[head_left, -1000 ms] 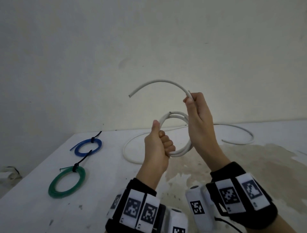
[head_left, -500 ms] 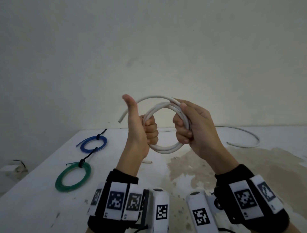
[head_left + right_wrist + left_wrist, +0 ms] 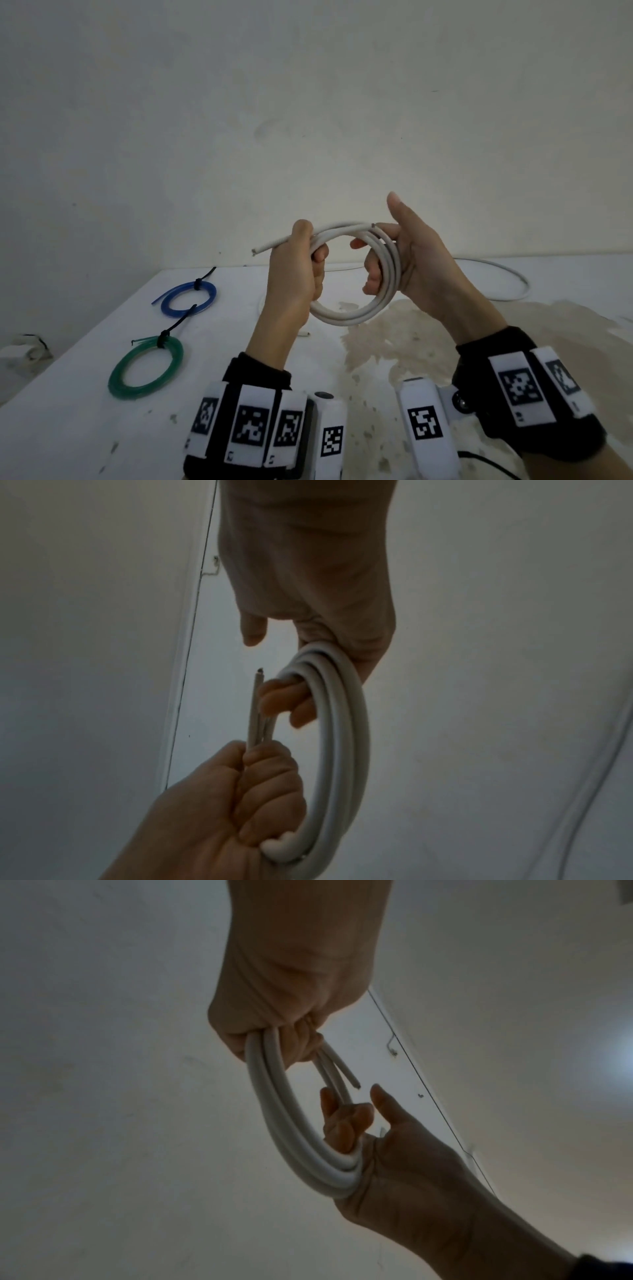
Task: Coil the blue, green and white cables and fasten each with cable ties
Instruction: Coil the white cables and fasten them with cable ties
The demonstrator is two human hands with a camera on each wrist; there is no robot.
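A white cable coil (image 3: 346,317) of several turns hangs in the air over the table, held between both hands. My left hand (image 3: 308,260) grips its left side, thumb pressed on top, and the cable's cut end (image 3: 263,247) sticks out to the left. My right hand (image 3: 376,267) has its fingers curled through the coil's right side, thumb pointing straight up. The left wrist view shows the coil (image 3: 291,1123) running from my left fist (image 3: 274,1031) to my right hand (image 3: 346,1123). The blue coil (image 3: 168,303) and the green coil (image 3: 120,380) lie tied on the table's left.
A black cable tie (image 3: 198,283) binds the blue coil and another black tie (image 3: 163,339) the green one. More white cable (image 3: 507,277) curves over the white table (image 3: 85,435) at back right. A pale wall stands close behind. The table's middle is stained brown.
The loose end has come down onto the coil under my left thumb, which pointed up before. My right thumb has lifted off the coil while its fingers stay hooked through it.
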